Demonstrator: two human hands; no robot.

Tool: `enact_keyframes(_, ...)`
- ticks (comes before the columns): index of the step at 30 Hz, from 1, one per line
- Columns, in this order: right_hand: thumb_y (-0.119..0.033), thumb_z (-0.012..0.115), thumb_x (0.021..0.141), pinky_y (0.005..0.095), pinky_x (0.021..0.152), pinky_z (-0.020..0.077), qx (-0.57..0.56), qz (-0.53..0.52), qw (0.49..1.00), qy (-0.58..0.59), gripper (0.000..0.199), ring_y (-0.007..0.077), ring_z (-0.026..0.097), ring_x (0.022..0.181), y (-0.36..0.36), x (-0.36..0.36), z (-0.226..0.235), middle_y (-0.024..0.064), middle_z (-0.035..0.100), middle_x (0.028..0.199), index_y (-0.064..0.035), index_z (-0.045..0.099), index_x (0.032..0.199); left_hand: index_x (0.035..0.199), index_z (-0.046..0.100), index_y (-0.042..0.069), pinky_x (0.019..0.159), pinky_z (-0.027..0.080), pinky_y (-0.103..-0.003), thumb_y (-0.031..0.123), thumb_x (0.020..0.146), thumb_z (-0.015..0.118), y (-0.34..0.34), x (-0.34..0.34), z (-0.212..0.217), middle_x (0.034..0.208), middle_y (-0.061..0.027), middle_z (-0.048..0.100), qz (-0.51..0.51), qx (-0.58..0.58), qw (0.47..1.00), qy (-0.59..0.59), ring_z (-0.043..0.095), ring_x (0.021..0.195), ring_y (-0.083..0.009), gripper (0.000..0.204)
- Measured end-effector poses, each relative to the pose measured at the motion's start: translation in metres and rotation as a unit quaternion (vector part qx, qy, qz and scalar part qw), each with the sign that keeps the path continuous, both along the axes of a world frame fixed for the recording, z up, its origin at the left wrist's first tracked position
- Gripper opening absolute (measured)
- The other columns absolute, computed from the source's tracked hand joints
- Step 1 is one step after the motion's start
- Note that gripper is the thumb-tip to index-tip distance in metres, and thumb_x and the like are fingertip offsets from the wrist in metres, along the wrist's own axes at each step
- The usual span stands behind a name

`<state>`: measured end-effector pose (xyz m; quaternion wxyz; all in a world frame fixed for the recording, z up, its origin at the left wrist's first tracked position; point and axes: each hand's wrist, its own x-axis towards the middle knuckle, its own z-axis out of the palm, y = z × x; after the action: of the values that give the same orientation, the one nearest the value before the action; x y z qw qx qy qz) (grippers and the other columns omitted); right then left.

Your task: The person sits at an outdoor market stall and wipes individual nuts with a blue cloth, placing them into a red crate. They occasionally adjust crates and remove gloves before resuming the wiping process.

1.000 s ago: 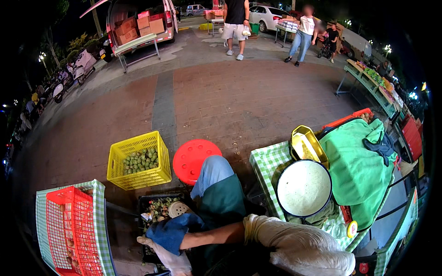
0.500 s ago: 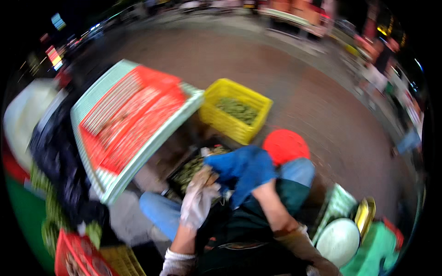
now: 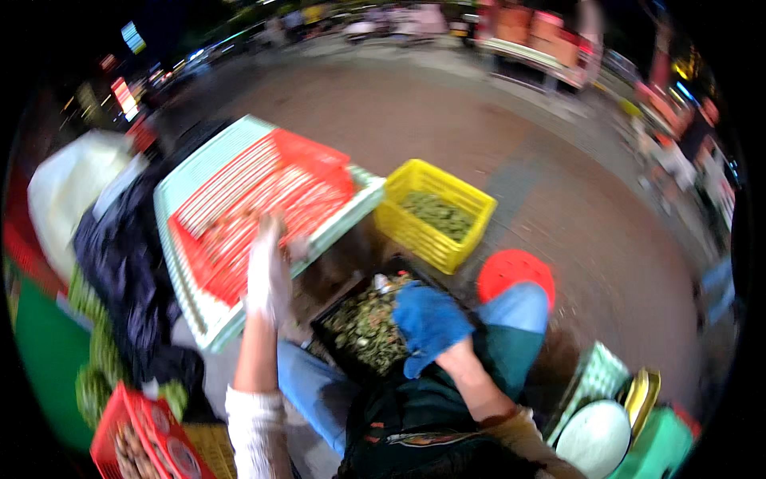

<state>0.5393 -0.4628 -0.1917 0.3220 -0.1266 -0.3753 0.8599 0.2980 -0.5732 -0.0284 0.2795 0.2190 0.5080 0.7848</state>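
My left hand [image 3: 270, 275], in a thin pale glove, reaches over the near edge of a red slotted basket [image 3: 315, 156]. Its fingers are smeared by motion, so what they hold cannot be made out. The red basket rests tilted on a pale green slatted crate [image 3: 177, 184]. My right hand [image 3: 435, 321] wears a thick blue glove and lies over the right side of a black crate [image 3: 323, 326] between my knees. Small green-brown pieces [image 3: 363, 327] fill that crate. The blue glove's fingertips are not clear against them.
Beyond the black crate stands a yellow crate [image 3: 467, 243] of small green pieces. A red round stool or lid [image 3: 517, 275] is by my right knee. Black plastic [image 3: 120, 247] lies at left, a red basket of brown items [image 3: 140, 431] lower left, a pale round lid [image 3: 594, 439] lower right.
My left hand has moved from the black crate up and left to the red basket. My right hand has uncovered more of the black crate. The whole view has shifted slightly.
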Motion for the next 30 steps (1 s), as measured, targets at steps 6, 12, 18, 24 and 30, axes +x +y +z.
enact_keyframes(6,-0.01,0.057,0.077,0.0347,0.044,0.0408,0.798,-0.278,0.334,-0.418,0.009,0.02,0.054,0.053,-0.041,-0.015,0.063,0.0074,0.051,0.061,-0.0099,0.054,0.069,0.145,0.012,-0.003,0.11,0.027,-0.035,0.023,0.045,0.09,-0.028,0.112,-0.129,0.145,-0.0239,0.03,-0.221,-0.134,0.915,0.308,0.03,0.134,-0.0285,0.13)
enact_keyframes(12,-0.014,0.057,0.077,0.0426,0.058,0.0442,0.721,0.011,0.675,-0.155,0.008,0.0324,0.057,0.068,-0.053,-0.009,0.041,0.016,0.056,0.073,-0.0059,0.059,0.077,0.139,0.029,-0.001,0.106,0.032,-0.035,0.024,0.07,0.067,-0.033,0.188,-0.172,0.137,-0.0178,0.04,-0.192,-0.118,0.974,-0.002,0.039,0.125,-0.0264,0.082)
enact_keyframes(18,-0.008,0.056,0.083,0.0318,0.088,0.0453,0.508,0.175,0.843,-0.021,0.036,0.0201,0.058,0.1,-0.038,0.003,0.028,0.0115,0.062,0.113,-0.0034,0.056,0.119,0.133,0.046,0.002,0.102,0.036,-0.036,0.024,0.096,0.044,-0.055,0.156,-0.167,0.13,-0.0117,0.05,-0.028,-0.044,0.997,-0.065,0.049,0.116,-0.0243,0.043)
enact_keyframes(24,-0.016,0.058,0.086,0.0309,0.08,0.0478,0.414,0.019,0.799,-0.435,0.042,0.0195,0.061,0.096,0.027,0.071,-0.092,0.0114,0.063,0.11,-0.0042,0.052,0.126,0.126,0.048,-0.004,0.101,0.037,-0.04,0.033,0.09,0.058,-0.118,0.071,-0.128,0.125,-0.0204,0.052,0.178,-0.207,0.894,0.354,0.052,0.114,-0.033,0.052)
enact_keyframes(30,-0.006,0.052,0.088,0.033,0.073,0.0509,0.342,0.22,0.781,-0.473,0.04,0.0193,0.066,0.078,-0.004,0.082,-0.074,0.0123,0.067,0.086,-0.0029,0.051,0.127,0.118,0.051,-0.009,0.095,0.044,-0.043,0.034,0.083,0.069,-0.241,0.014,-0.076,0.113,-0.0263,0.057,0.569,-0.298,0.562,0.521,0.056,0.104,-0.0389,0.057)
